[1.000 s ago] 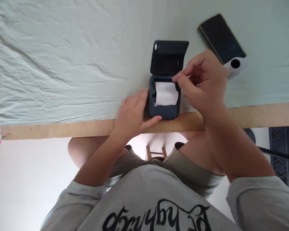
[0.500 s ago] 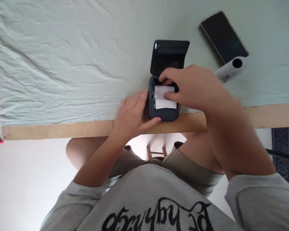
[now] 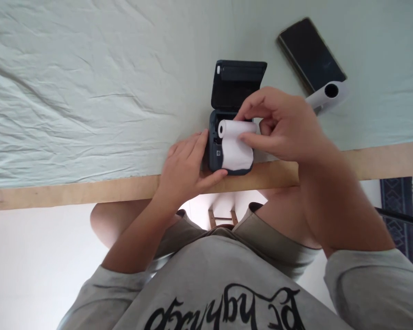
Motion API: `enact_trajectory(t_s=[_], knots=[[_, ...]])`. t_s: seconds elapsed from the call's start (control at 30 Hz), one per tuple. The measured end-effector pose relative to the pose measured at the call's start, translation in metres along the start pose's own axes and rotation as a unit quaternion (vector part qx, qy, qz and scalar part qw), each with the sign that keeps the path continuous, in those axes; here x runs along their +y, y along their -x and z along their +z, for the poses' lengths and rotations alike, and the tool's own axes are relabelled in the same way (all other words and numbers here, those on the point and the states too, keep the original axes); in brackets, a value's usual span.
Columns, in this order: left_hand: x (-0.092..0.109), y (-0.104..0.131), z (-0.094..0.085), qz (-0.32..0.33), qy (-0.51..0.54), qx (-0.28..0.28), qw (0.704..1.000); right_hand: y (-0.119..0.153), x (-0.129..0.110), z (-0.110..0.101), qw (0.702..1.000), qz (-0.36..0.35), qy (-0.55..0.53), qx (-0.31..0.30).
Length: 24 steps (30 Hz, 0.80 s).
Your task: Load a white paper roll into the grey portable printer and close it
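Paper roll in right hand, left hand against printer.

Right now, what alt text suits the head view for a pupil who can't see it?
The right hand holds a white paper roll, end loose, over a dark open-lidded device that the left hand touches. A phone, another white roll by its lower end, lies upper right on green cloth.

Printer interior partly hidden behind paper roll.
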<state>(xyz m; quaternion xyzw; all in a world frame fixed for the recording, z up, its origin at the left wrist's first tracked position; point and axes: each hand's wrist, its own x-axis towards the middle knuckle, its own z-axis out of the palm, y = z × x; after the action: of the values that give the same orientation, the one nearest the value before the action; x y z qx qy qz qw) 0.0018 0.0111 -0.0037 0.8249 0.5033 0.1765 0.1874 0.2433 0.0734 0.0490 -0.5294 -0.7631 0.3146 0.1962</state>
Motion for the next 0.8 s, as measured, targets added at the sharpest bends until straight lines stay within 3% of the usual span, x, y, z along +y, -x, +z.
enact_trajectory(t_s=[0.13, 0.23, 0.3, 0.43, 0.5, 0.57, 0.67, 0.8], knots=[[0.001, -0.001, 0.000, -0.006, 0.004, -0.006, 1.000, 0.005, 0.005, 0.000, 0.992, 0.012, -0.119, 0.032], [0.001, -0.001, 0.000, -0.015, 0.006, -0.010, 1.000, 0.006, 0.012, 0.001, 0.967, 0.024, -0.248, 0.051], [0.001, -0.001, 0.000, -0.015, 0.004, -0.011, 1.000, 0.006, 0.016, 0.001, 0.933, 0.044, -0.348, 0.085], [0.001, -0.002, -0.001, -0.012, -0.005, -0.011, 1.000, 0.006, 0.021, 0.000, 0.827, 0.105, -0.525, 0.173], [0.002, -0.002, -0.002, -0.014, -0.004, -0.015, 1.000, 0.006, 0.025, 0.000, 0.807, 0.118, -0.542, 0.202], [0.002, -0.002, -0.002, -0.017, -0.001, -0.019, 1.000, 0.007, 0.031, 0.002, 0.832, 0.124, -0.499, 0.209], [0.002, -0.002, -0.001, -0.016, 0.002, -0.019, 1.000, 0.007, 0.044, 0.011, 0.896, 0.138, -0.362, 0.219], [0.002, -0.002, -0.001, -0.024, -0.003, -0.018, 1.000, 0.007, 0.056, 0.026, 0.929, 0.140, -0.230, 0.254]])
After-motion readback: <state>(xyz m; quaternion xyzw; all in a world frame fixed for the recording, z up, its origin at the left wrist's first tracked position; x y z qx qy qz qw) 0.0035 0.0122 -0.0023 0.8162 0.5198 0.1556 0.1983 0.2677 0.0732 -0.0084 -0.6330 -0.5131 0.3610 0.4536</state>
